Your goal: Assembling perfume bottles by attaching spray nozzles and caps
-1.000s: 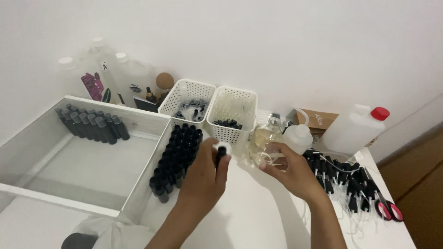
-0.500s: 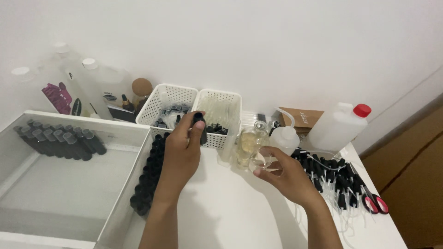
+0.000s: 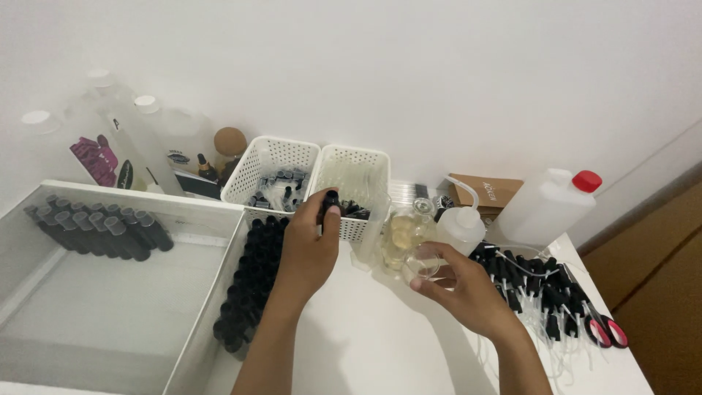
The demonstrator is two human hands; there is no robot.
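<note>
My left hand [image 3: 308, 252] is closed on a small black bottle [image 3: 330, 198] and holds it at the front rim of the right-hand white basket [image 3: 363, 167]. My right hand [image 3: 462, 291] grips a small clear glass vessel [image 3: 420, 261], which sits just in front of a glass bottle of yellowish liquid [image 3: 401, 235] on the white table [image 3: 365, 344]. Rows of black bottles [image 3: 252, 281] stand just left of my left forearm.
A second white basket [image 3: 269, 170] with small parts stands left of the first. A large white tray [image 3: 88, 292] holds several dark vials [image 3: 95, 230]. At the right are a wash bottle [image 3: 462, 227], a red-capped jug [image 3: 550, 205], black spray pumps [image 3: 537, 289] and red-handled scissors [image 3: 604, 330].
My left hand has lifted the black bottle from beside the rows of black bottles up to the right basket's rim. My right hand stays at the glass vessel.
</note>
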